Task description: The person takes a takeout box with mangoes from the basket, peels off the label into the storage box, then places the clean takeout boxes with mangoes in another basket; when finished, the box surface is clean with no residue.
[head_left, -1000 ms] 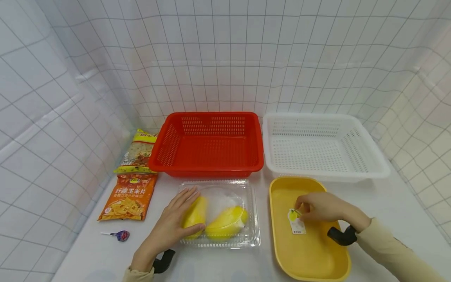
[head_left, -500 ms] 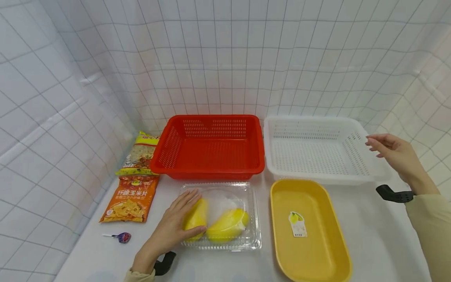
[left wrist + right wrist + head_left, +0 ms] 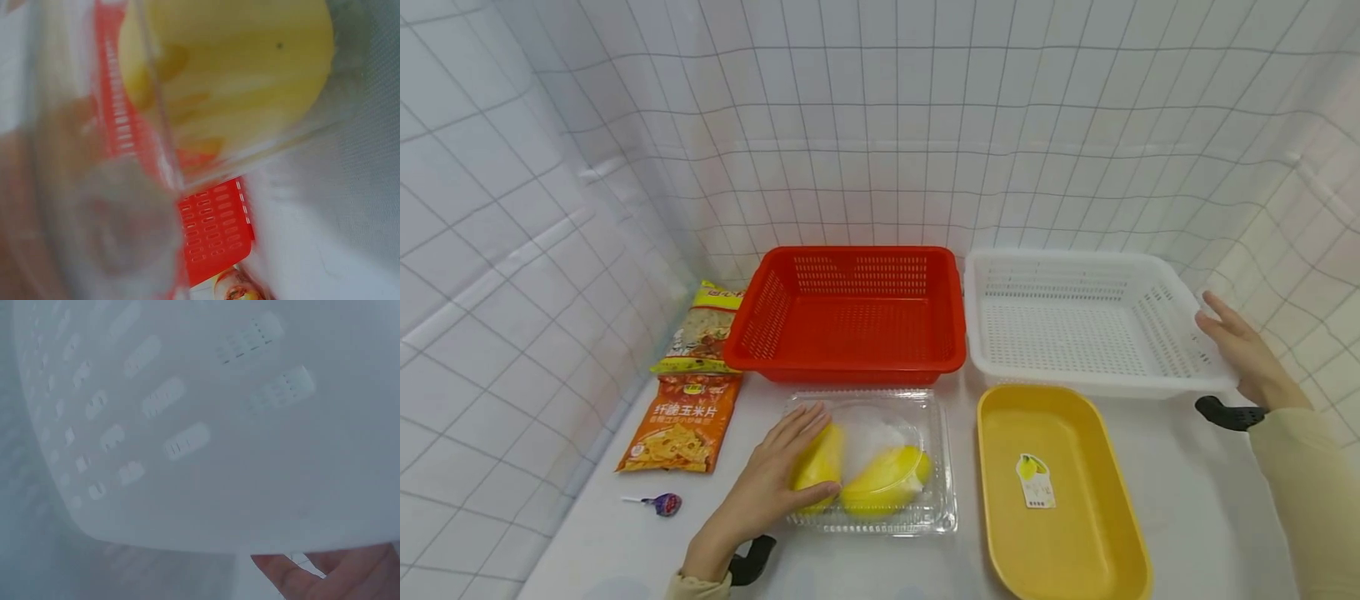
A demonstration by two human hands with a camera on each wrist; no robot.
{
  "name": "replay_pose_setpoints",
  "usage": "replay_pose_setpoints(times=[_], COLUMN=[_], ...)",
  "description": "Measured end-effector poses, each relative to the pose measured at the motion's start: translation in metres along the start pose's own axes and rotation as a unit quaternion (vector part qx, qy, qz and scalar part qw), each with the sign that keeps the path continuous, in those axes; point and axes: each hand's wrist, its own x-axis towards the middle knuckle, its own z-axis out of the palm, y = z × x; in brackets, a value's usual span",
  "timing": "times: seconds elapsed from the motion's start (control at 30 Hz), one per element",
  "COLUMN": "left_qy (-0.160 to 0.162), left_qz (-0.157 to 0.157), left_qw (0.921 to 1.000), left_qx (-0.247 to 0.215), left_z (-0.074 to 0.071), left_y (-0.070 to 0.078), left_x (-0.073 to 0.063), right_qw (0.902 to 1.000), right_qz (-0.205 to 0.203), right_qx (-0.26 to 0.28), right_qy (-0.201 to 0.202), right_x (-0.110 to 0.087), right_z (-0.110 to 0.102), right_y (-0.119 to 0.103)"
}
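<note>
Left hand flat on the closed clear plastic clamshell box, right hand at the white basket's rim

Left hand (image 3: 775,479) rests on the clamshell box (image 3: 942,467), fingers outstretched; two yellow mango-like fruits (image 3: 883,482) lie inside, so packing looks done; right hand (image 3: 1247,354) meets the right rim of the white basket (image 3: 1052,333), its grip hard to tell; both containers sit on the table (image 3: 842,567), so any moving seems left to do

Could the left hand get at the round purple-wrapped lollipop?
Probably yes: nothing seems to lie between the left hand and the lollipop, though it rests on a clear plastic box.
</note>
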Motion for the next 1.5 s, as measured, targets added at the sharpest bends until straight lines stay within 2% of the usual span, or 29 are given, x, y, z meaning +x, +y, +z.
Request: replay_pose_setpoints(times=[0.17, 0.3, 0.57, 0.67, 0.73, 0.8, 0.87, 0.97, 1.07, 1.17, 1.33, 1.4, 1.5], left_qy=[-0.002, -0.001, 0.008, 0.030, 0.046, 0.058, 0.054, 0.025, -0.008, -0.023, -0.026, -0.026, -0.021], left_qz=[-0.007, -0.007, -0.014, -0.019, -0.033, -0.055, -0.084, -0.131, -0.173, -0.188, -0.201, -0.215, -0.239], left_qw=[1.0000, 1.0000, 0.9999, 0.9991, 0.9971, 0.9937, 0.9873, 0.9717, 0.9540, 0.9487, 0.9482, 0.9439, 0.9312], left_qx=[-0.001, 0.001, -0.006, -0.025, -0.051, -0.079, -0.123, -0.195, -0.245, -0.253, -0.244, -0.249, -0.275], left_z=[0.000, -0.001, -0.001, -0.003, -0.007, -0.011, -0.014, -0.017, -0.015, -0.012, -0.012, -0.013, -0.014], left_y=[0.001, 0.001, 0.002, 0.001, 0.000, -0.002, -0.006, -0.012, -0.018, -0.021, -0.022, -0.021, -0.021], left_x=[-0.001, -0.002, -0.004, -0.008, -0.011, -0.014, -0.015, -0.015, -0.013, -0.010, -0.007, -0.006, -0.006], right_qw=[0.9926, 0.9834, 0.9812, 0.9765, 0.9743, 0.9735, 0.9738, 0.9715, 0.9678, 0.9684, 0.9739, 0.9749, 0.9749], right_qz=[0.011, 0.011, 0.019, 0.013, 0.008, 0.004, 0.002, 0.000, -0.004, -0.006, -0.007, -0.006, -0.004], right_qx=[0.111, 0.166, 0.171, 0.190, 0.199, 0.201, 0.200, 0.210, 0.222, 0.220, 0.199, 0.195, 0.194], right_qy=[-0.048, -0.074, -0.088, -0.100, -0.106, -0.109, -0.108, -0.111, -0.117, -0.118, -0.109, -0.107, -0.109], right_x=[0.002, 0.003, 0.003, 0.004, 0.004, 0.004, 0.004, 0.004, 0.003, 0.003, 0.004, 0.004, 0.005], right_z=[0.003, 0.003, 0.001, 0.002, 0.002, 0.003, 0.003, 0.002, 0.002, 0.001, 0.001, 0.000, 0.000], right_y=[0.002, 0.003, 0.008, 0.010, 0.011, 0.011, 0.010, 0.008, 0.007, 0.008, 0.009, 0.009, 0.008])
